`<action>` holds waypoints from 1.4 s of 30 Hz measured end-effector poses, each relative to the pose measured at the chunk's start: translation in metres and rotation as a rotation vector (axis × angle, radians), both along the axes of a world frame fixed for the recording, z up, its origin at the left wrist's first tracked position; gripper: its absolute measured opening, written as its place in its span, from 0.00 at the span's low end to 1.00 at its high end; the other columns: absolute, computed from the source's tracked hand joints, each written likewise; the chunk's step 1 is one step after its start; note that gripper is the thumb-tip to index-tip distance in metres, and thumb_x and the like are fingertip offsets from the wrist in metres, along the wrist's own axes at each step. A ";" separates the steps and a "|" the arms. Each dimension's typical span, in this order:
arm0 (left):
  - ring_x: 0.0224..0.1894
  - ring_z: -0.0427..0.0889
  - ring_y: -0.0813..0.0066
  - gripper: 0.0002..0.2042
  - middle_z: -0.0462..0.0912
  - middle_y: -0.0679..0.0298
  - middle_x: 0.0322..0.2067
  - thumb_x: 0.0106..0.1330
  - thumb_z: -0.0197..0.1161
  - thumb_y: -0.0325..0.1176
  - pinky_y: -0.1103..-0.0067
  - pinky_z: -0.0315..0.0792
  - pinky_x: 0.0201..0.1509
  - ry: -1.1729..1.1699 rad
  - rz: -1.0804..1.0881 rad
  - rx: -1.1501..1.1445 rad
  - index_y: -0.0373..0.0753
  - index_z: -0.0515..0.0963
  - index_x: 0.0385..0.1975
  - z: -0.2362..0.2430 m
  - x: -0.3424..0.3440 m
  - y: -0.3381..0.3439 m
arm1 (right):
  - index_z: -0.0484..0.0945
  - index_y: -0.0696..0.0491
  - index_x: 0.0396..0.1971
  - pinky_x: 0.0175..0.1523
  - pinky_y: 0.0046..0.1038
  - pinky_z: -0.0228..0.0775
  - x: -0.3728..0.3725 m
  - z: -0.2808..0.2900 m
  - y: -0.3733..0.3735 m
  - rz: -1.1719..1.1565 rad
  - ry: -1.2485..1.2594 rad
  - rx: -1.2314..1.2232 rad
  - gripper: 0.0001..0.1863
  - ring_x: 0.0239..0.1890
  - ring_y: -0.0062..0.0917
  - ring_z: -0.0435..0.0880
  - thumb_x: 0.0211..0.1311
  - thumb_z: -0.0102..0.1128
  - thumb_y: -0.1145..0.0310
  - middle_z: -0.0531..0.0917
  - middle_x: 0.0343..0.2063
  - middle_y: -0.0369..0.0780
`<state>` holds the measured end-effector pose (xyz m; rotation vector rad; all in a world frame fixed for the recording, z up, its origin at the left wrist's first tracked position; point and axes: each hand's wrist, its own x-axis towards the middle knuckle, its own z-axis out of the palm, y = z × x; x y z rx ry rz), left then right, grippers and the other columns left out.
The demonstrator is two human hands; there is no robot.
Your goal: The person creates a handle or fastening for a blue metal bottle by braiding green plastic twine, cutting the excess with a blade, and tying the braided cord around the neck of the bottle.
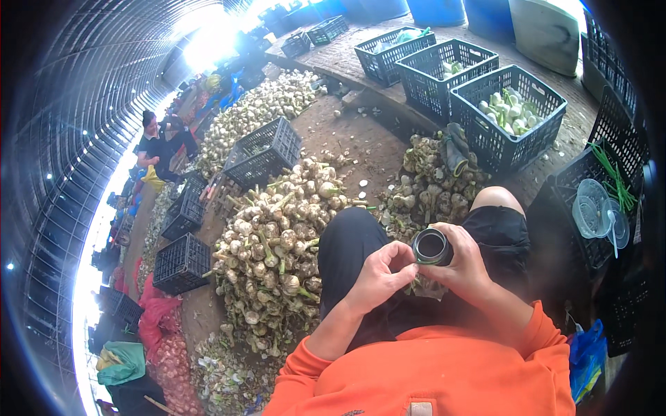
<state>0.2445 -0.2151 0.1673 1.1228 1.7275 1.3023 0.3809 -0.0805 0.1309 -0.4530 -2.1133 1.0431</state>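
In front of my lap, my right hand (463, 262) curls around what looks like a roll of tape (431, 244), a small dark ring with a pale rim. My left hand (383, 274) meets it from the other side, thumb and forefinger pinched together at the ring's edge. Whether a loose strip lies between those fingertips is too small to tell. Beyond my left knee rises a big heap of garlic bulbs (277, 253) with stalks. A smaller pile of dirty garlic (431, 187) lies past my hands, with a grey-green glove (456, 149) on top.
Black crates holding trimmed bulbs (513, 111) stand at the back right. At my right is another crate with clear plastic bowls (593, 208) and green stalks (614, 182). Tipped crates (263, 152), red net sacks (173, 367) and a seated person (164, 145) are to the left.
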 end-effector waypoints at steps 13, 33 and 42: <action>0.37 0.77 0.87 0.07 0.79 0.71 0.35 0.66 0.61 0.26 0.86 0.73 0.44 -0.270 -0.165 -0.114 0.34 0.77 0.41 0.009 -0.018 0.002 | 0.73 0.57 0.45 0.53 0.34 0.69 -0.001 0.007 0.008 0.080 -0.057 -0.060 0.32 0.47 0.37 0.78 0.32 0.72 0.72 0.79 0.41 0.45; 0.22 0.78 0.76 0.10 0.80 0.62 0.21 0.59 0.66 0.35 0.79 0.71 0.29 0.415 0.037 -0.167 0.35 0.77 0.27 -0.018 0.001 0.009 | 0.76 0.58 0.40 0.51 0.37 0.71 -0.010 -0.031 0.014 -0.098 0.018 0.164 0.28 0.45 0.41 0.78 0.36 0.74 0.63 0.80 0.37 0.46; 0.25 0.80 0.69 0.06 0.79 0.59 0.22 0.56 0.63 0.29 0.76 0.72 0.31 0.582 0.052 0.010 0.35 0.75 0.29 -0.032 0.003 0.007 | 0.76 0.59 0.41 0.49 0.37 0.71 -0.008 -0.029 0.013 -0.075 0.013 0.167 0.29 0.43 0.41 0.78 0.37 0.75 0.60 0.81 0.36 0.46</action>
